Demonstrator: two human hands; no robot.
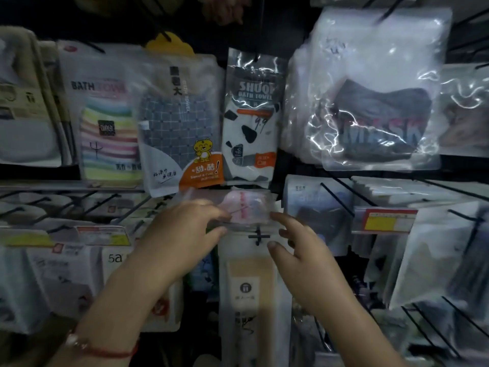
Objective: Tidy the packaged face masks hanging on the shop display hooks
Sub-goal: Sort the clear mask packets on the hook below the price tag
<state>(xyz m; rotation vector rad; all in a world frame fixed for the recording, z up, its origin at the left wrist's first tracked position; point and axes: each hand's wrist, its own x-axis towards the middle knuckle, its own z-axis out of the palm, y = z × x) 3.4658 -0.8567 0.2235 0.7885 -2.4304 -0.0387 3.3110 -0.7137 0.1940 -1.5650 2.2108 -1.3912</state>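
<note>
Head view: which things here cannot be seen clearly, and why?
- Small clear packet: motion blur; the left hand covers its left edge.
- Price tag: print too small.
- Beige pack: lower part cut off by bottom edge.
- MASK pack: glare hides the print.

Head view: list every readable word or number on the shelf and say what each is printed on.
"BATH": striped towel pack.
"SHUQI BATH TOWEL", final letter cut off, and handwritten "9.9": cow-print pack.
"Sweet & Cool": checked towel pack, orange corner.
"MASK": clear mask bag.
"5a": white pack, lower left.
Too blurred to read: the red-and-yellow price tag, the tall white pack under both hands, and the Chinese small print.
</note>
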